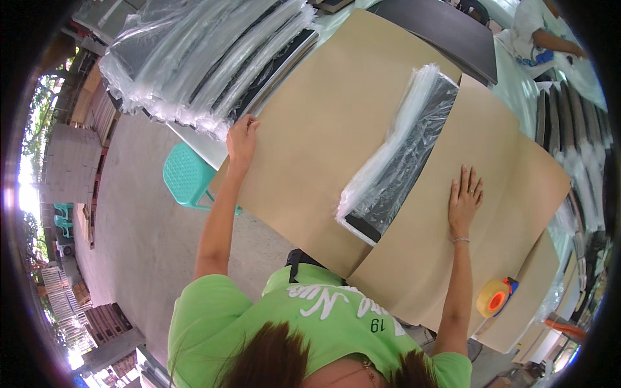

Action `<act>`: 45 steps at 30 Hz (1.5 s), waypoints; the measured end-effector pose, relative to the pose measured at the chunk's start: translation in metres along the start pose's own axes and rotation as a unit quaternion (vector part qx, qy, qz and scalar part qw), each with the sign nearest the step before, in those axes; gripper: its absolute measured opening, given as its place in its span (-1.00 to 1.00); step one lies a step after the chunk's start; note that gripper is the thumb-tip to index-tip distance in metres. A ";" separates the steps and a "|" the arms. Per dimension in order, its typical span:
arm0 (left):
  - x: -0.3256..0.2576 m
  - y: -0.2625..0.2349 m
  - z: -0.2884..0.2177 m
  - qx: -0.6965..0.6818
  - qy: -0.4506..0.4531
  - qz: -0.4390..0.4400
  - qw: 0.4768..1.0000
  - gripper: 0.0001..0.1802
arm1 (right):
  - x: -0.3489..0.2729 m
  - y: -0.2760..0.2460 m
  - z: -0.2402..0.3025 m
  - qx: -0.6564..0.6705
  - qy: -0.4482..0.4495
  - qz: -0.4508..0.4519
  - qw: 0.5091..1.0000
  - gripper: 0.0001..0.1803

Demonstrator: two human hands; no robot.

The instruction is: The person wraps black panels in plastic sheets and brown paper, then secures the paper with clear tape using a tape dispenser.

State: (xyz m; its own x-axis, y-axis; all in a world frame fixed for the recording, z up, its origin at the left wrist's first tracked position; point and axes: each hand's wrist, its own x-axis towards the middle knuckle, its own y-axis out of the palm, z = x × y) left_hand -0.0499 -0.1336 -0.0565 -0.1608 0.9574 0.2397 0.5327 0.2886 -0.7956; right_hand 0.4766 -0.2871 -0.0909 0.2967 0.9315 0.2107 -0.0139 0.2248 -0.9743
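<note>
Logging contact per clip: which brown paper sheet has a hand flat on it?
The right-side sheet, folded over the plastic-wrapped dark panels: the right hand lies flat there. The left hand grips the other sheet's edge.

Both bare arms reach forward, well apart. The left hand (pixel 241 139) curls at the wrist, its fingers (pixel 251 123) bent over and gripping. The right hand (pixel 465 199) lies flat, palm down, fingers spread.

Wrapped panel bundle (pixel 401 155) lies between 2 paper flaps (pixel 323 129) on table; left hand (pixel 241 139) on left flap's edge, right hand (pixel 464 200) on right flap; tape roll (pixel 495 297) near right.
</note>
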 end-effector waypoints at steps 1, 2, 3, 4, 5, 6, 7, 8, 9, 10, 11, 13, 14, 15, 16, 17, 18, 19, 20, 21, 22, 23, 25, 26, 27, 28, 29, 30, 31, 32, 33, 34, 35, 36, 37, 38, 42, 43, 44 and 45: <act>-0.002 0.001 0.001 0.005 0.014 -0.008 1.000 -0.78 | 0.000 -0.001 0.001 0.000 0.002 0.001 1.000 -0.46; -0.006 0.001 0.003 0.010 0.029 -0.015 0.999 -0.75 | 0.000 -0.001 0.002 0.000 0.004 0.002 1.000 -0.46; -0.009 0.001 0.004 0.015 0.043 -0.023 0.999 -0.72 | -0.001 -0.002 0.003 0.000 0.005 0.002 1.000 -0.46; -0.010 0.004 0.010 0.016 0.090 -0.046 0.995 -0.68 | 0.000 -0.002 0.004 -0.001 0.006 0.003 1.000 -0.46; -0.012 0.008 0.017 0.017 0.136 -0.068 0.988 -0.64 | 0.000 -0.002 0.004 -0.001 0.006 0.003 1.000 -0.46; -0.013 0.008 0.018 0.017 0.182 -0.090 0.979 -0.59 | 0.000 -0.002 0.004 -0.003 0.007 0.003 1.000 -0.46; -0.016 0.009 0.019 0.054 0.159 -0.060 0.984 -0.57 | 0.000 -0.001 0.003 -0.005 0.008 0.004 1.000 -0.46; -0.021 0.010 0.019 0.092 0.135 -0.030 0.986 -0.54 | 0.000 -0.001 0.002 -0.006 0.010 0.005 1.000 -0.46; -0.024 0.010 0.018 0.130 0.111 0.000 0.985 -0.51 | 0.001 -0.001 0.001 -0.006 0.010 0.006 1.000 -0.46; -0.024 0.011 0.018 0.114 0.130 -0.024 0.985 -0.53 | 0.001 0.000 0.001 -0.002 0.010 0.006 1.000 -0.46; -0.025 0.014 0.018 0.097 0.150 -0.049 0.983 -0.55 | 0.001 0.000 0.000 0.001 0.009 0.006 1.000 -0.46; -0.024 0.017 0.017 0.080 0.163 -0.085 0.980 -0.62 | 0.001 -0.001 0.001 0.002 0.009 0.007 1.000 -0.46; -0.019 0.019 0.017 0.080 0.157 -0.096 0.980 -0.68 | 0.001 -0.002 0.001 0.001 0.010 0.009 1.000 -0.46; -0.015 0.020 0.015 0.080 0.150 -0.108 0.979 -0.73 | 0.001 -0.002 0.002 -0.001 0.011 0.010 1.000 -0.46; -0.011 0.020 0.014 0.032 0.092 -0.072 0.993 -0.75 | 0.001 -0.002 0.002 0.000 0.013 0.013 1.000 -0.46; -0.007 0.020 0.012 -0.017 0.033 -0.035 0.999 -0.77 | 0.001 -0.003 0.002 0.000 0.015 0.015 1.000 -0.46; -0.001 0.021 0.010 -0.064 -0.026 0.002 0.998 -0.77 | 0.001 -0.003 0.002 0.002 0.018 0.018 1.000 -0.46; 0.008 0.018 0.014 -0.055 -0.039 0.025 0.997 -0.78 | 0.001 -0.003 0.004 0.006 0.015 0.017 1.000 -0.46; 0.020 0.013 0.018 -0.045 -0.052 0.047 0.997 -0.78 | 0.001 -0.004 0.005 0.010 0.013 0.017 1.000 -0.46; 0.029 0.011 0.019 -0.036 -0.063 0.071 0.995 -0.77 | 0.002 -0.004 0.005 0.013 0.012 0.016 1.000 -0.46; 0.034 0.011 0.019 -0.028 -0.058 0.086 0.994 -0.76 | 0.001 -0.003 0.004 0.012 0.011 0.016 1.000 -0.46; 0.038 0.011 0.020 -0.021 -0.052 0.100 0.993 -0.75 | 0.001 -0.003 0.003 0.010 0.011 0.015 1.000 -0.46; 0.048 0.010 0.021 -0.006 -0.051 0.150 0.987 -0.68 | 0.001 -0.003 0.002 0.010 0.013 0.014 1.000 -0.46; 0.053 0.008 0.022 0.000 -0.057 0.186 0.981 -0.63 | 0.000 -0.004 0.002 0.011 0.015 0.014 1.000 -0.46; 0.057 0.008 0.021 0.006 -0.062 0.221 0.973 -0.58 | 0.000 -0.004 0.002 0.011 0.017 0.013 1.000 -0.46; 0.059 0.013 0.018 -0.015 -0.046 0.216 0.975 -0.52 | 0.000 -0.005 0.002 0.006 0.017 0.016 1.000 -0.46; 0.061 0.019 0.015 -0.036 -0.029 0.212 0.976 -0.45 | 0.000 -0.005 0.002 0.001 0.018 0.019 1.000 -0.46; 0.065 0.028 0.010 -0.057 -0.010 0.209 0.976 -0.39 | -0.001 -0.005 0.001 -0.005 0.021 0.021 1.000 -0.47; 0.074 0.030 0.009 -0.065 -0.041 0.244 0.967 -0.35 | 0.000 -0.005 0.003 0.001 0.015 0.018 1.000 -0.47; 0.088 0.033 0.005 -0.072 -0.072 0.279 0.955 -0.31 | 0.001 -0.004 0.006 0.008 0.009 0.015 1.000 -0.47; 0.100 0.038 0.001 -0.079 -0.102 0.315 0.940 -0.27 | 0.002 -0.003 0.007 0.014 0.006 0.014 1.000 -0.47; 0.109 0.043 -0.017 -0.100 -0.130 0.359 0.919 -0.28 | 0.000 -0.004 0.004 0.021 0.010 0.009 1.000 -0.47; 0.118 0.045 -0.051 -0.121 -0.155 0.405 0.893 -0.29 | -0.001 -0.006 -0.002 0.024 0.018 0.005 1.000 -0.47; 0.126 0.040 -0.076 -0.138 -0.182 0.445 0.866 -0.30 | -0.002 -0.008 -0.004 0.033 0.020 0.000 0.999 -0.48; 0.133 0.034 -0.089 -0.122 -0.166 0.478 0.854 -0.32 | -0.001 -0.009 -0.002 0.048 0.022 -0.009 0.999 -0.48; 0.141 0.030 -0.100 -0.106 -0.150 0.510 0.840 -0.35 | 0.000 -0.009 0.000 0.063 0.022 -0.017 0.998 -0.47; 0.167 0.023 -0.146 -0.016 -0.049 0.557 0.829 -0.44 | 0.001 -0.008 0.008 0.097 0.010 -0.025 0.995 -0.45; 0.160 0.027 -0.174 -0.001 -0.008 0.545 0.838 -0.45 | 0.001 -0.007 0.005 0.092 0.012 -0.028 0.995 -0.45; 0.148 0.031 -0.209 0.015 0.033 0.532 0.846 -0.46 | 0.001 -0.007 0.001 0.088 0.014 -0.030 0.996 -0.45; 0.129 0.030 -0.242 -0.005 0.060 0.544 0.837 -0.50 | -0.001 -0.006 -0.003 0.085 0.015 -0.032 0.996 -0.44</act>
State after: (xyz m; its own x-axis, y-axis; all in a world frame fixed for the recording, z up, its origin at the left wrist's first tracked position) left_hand 0.1468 -0.0011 0.0854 0.5080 0.6471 -0.5685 0.3176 -0.7542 -0.5747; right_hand 0.4796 -0.2901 -0.0850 0.3303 0.9054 0.2666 -0.1551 0.3307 -0.9309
